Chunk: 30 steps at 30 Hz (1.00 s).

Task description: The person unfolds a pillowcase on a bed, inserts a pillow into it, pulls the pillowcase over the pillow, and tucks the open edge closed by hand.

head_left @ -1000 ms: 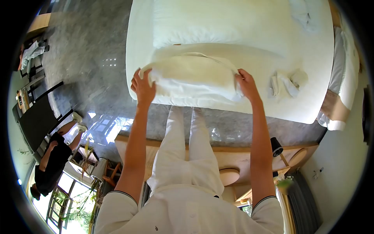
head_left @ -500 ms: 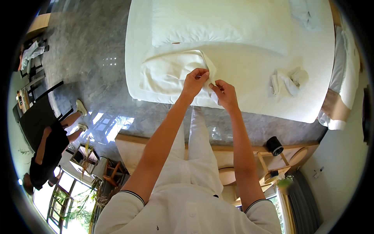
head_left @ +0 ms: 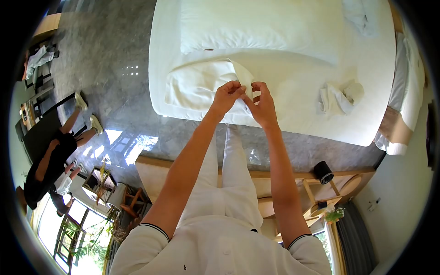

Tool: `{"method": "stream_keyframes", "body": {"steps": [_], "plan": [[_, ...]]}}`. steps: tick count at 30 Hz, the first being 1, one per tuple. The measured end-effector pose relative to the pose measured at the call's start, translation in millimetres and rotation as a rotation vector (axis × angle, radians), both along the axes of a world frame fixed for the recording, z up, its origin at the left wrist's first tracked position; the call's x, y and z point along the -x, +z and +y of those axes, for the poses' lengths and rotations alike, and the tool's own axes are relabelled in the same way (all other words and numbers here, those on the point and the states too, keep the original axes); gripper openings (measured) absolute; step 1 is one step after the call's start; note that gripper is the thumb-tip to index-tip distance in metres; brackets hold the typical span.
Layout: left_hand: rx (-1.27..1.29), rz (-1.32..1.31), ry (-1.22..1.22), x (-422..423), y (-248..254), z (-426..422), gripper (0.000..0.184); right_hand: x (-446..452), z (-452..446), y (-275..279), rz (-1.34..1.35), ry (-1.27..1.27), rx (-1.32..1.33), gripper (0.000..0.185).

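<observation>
Apparently, the left hand (head_left: 224,100) pinches the edge of the white cloth (head_left: 195,86), thumb against forefinger, while the right hand (head_left: 262,109) meets it with bent fingers; whether those grip fabric cannot be told. The cloth spreads toward ten o'clock from them on the bed (head_left: 298,114), a pillow (head_left: 261,28) at twelve. A loose pinch might let the edge slip; a hard tug toward six could drag it off the mattress.

White cloth (head_left: 197,87), seemingly folded, on bed (head_left: 293,98)
</observation>
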<state>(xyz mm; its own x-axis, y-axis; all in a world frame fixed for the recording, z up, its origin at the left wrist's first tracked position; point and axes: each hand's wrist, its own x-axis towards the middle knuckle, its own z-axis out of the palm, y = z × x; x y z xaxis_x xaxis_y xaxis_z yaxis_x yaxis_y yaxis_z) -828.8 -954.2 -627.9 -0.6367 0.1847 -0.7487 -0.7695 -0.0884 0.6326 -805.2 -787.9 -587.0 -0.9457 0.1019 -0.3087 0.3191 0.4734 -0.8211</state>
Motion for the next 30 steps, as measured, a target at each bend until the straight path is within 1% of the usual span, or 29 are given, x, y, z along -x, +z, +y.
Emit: {"method": "stream_keyframes", "body": {"steps": [1,3,5,7,9,10,12,14,16,18,19,21,23,25,26,27,28,29,30], "plan": [[-0.018,-0.018,0.039,-0.5,-0.2,-1.7,0.026,1.6,1.7,-1.3,0.001,0.003,0.003,0.044],[-0.020,-0.022,0.046,-3.2,-2.2,-5.2,0.027,5.7,8.7,-1.0,-0.243,0.054,0.024,0.043],[-0.024,-0.028,0.053,-4.6,-8.1,-7.9,0.029,7.5,9.5,-0.7,-0.231,0.054,0.005,0.042],[-0.092,0.010,0.048,-8.4,-19.7,-10.1,0.031,10.2,5.9,9.3,-0.226,0.054,-0.015,0.042],[-0.124,0.008,0.051,-10.4,-25.7,-11.9,0.031,13.6,1.8,18.8,-0.159,0.112,-0.145,0.041],[-0.153,0.010,0.054,-10.0,-25.6,-11.7,0.032,12.7,1.3,17.1,-0.160,0.113,-0.148,0.041],[-0.158,-0.002,0.073,-8.7,-23.9,-9.9,0.029,11.0,-0.4,14.2,0.026,0.138,-0.285,0.041],[-0.158,-0.011,0.093,-5.3,-21.9,-8.0,0.026,11.5,-1.5,14.8,0.021,0.101,-0.290,0.038],[-0.132,0.005,0.036,-0.6,-21.4,-5.2,0.027,12.5,-2.4,13.8,0.015,0.063,-0.294,0.034],[-0.120,0.004,0.017,1.9,-18.6,-3.4,0.028,11.2,-0.2,8.9,0.119,0.093,-0.332,0.025],[-0.109,0.002,-0.004,3.2,-15.4,-2.0,0.029,10.5,1.2,5.6,0.117,0.093,-0.333,0.025],[-0.089,0.004,0.006,3.2,-12.9,2.0,0.028,10.9,3.9,-1.3,0.201,0.130,-0.412,0.020],[-0.068,0.009,0.016,2.7,-12.9,3.6,0.027,11.4,6.6,-7.9,0.250,0.138,-0.419,0.018],[0.071,0.011,-0.015,0.5,-9.9,4.2,0.030,12.0,11.8,-9.2,0.297,0.144,-0.425,0.016],[0.071,0.012,-0.017,-1.2,-7.9,2.4,0.030,12.2,16.5,-8.8,0.081,-0.090,-0.227,0.015],[-0.159,-0.026,0.207,-4.4,-7.7,-2.2,0.034,12.7,22.6,-8.6,-0.134,-0.319,-0.025,0.015],[-0.390,-0.064,0.430,-8.1,-7.4,-8.3,0.039,13.9,31.0,-8.0,-0.231,-0.504,0.319,0.019],[-0.389,-0.063,0.428,-12.3,-6.2,-16.6,0.039,15.5,41.1,-6.7,-0.325,-0.682,0.669,0.023],[-0.419,-0.125,0.463,-15.9,-3.4,-26.6,0.041,13.3,52.0,-10.6,-0.335,-0.706,0.783,0.026]]}}
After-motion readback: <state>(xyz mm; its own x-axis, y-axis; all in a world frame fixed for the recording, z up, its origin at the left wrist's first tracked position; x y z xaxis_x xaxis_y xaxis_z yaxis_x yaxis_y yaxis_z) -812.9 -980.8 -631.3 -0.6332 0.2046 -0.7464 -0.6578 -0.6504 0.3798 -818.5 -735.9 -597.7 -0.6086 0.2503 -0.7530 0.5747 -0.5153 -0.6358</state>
